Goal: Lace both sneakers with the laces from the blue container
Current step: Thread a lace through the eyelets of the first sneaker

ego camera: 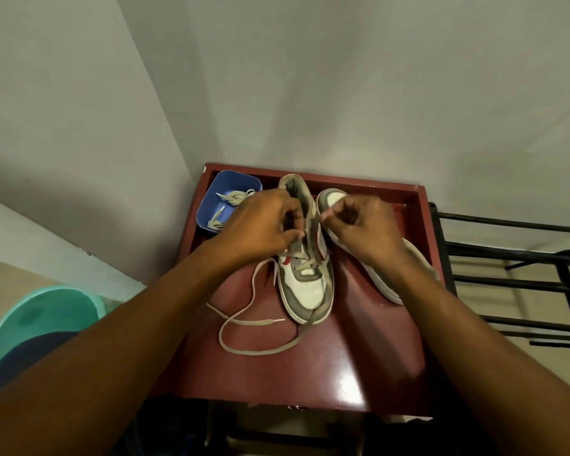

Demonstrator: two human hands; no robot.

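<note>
Two hands work a lace at the upper eyelets of a sneaker on a red-brown bench.

The left hand has its fingers curled tight, pinching the beige lace over the tongue of the grey-and-white sneaker. The right hand is curled too, thumb and forefinger pinching the lace at the shoe's right edge. The lace's loose length loops across the bench, left of the toe. The second sneaker lies just right, partly hidden by the right wrist. The blue container sits at the far left corner, with spare laces inside. A teal bucket stands left and a black metal rack right.
</note>
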